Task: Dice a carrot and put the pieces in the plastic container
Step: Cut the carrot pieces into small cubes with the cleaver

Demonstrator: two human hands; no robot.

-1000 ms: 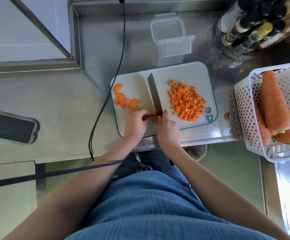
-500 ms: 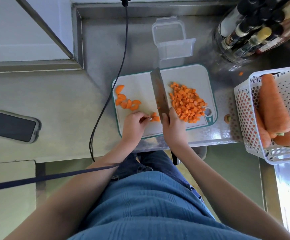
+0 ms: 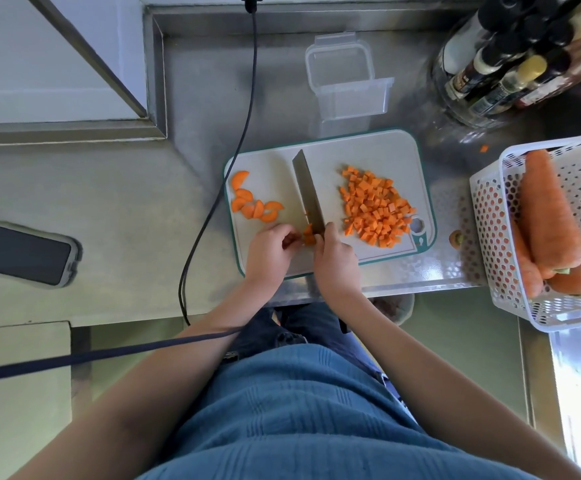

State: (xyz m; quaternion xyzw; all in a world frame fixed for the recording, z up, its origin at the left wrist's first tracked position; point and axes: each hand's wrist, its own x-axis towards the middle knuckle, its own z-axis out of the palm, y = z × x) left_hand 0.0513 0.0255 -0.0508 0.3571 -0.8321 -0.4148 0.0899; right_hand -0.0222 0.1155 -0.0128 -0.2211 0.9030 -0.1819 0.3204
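Observation:
On the white cutting board (image 3: 379, 157) a pile of diced carrot (image 3: 373, 209) lies at the right and several half-round carrot slices (image 3: 252, 202) at the left. My right hand (image 3: 335, 263) grips the handle of a knife (image 3: 308, 192), whose blade points away from me and rests down on the board. My left hand (image 3: 270, 252) pinches a small carrot piece (image 3: 308, 235) right against the blade's left side. The clear plastic container (image 3: 349, 95) stands behind the board with nothing in it, its lid (image 3: 339, 60) leaning behind it.
A white perforated basket (image 3: 489, 216) with whole carrots (image 3: 548, 216) sits at the right. Bottles (image 3: 510, 53) crowd the back right corner. A black cable (image 3: 228, 174) runs down left of the board. A phone (image 3: 18, 252) lies far left. A carrot end (image 3: 456, 238) sits right of the board.
The knife was lifted and tilted half a second ago; now its blade is back down beside the piece my left hand holds. Both hands stay at the board's near edge.

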